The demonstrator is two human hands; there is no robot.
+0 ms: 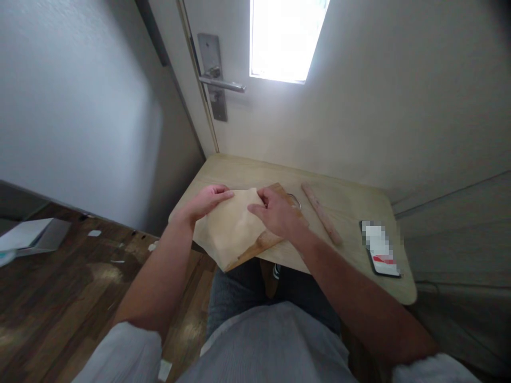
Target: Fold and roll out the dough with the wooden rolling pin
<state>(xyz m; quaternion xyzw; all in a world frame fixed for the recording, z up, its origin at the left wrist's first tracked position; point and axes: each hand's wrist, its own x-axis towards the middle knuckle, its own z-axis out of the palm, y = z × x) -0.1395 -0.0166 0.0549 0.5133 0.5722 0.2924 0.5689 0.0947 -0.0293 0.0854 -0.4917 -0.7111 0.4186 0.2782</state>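
A thin, pale sheet of dough (229,226) hangs between my hands over a wooden cutting board (265,242). My left hand (209,201) pinches its far left edge, thumb on top. At the far right corner, my right hand (275,210) grips the sheet between thumb and fingers. The dough's near corner droops past the board's front edge. Most of the board lies hidden under the dough and my right hand; its metal ring handle (294,200) shows at the far right. Beside the board, a wooden rolling pin (321,214) lies at a slant.
The small light-wood table (255,166) stands against a door with a lever handle (223,83). A phone (380,248) lies near the table's right end. On the floor at left are a white box (38,236) and scraps of paper.
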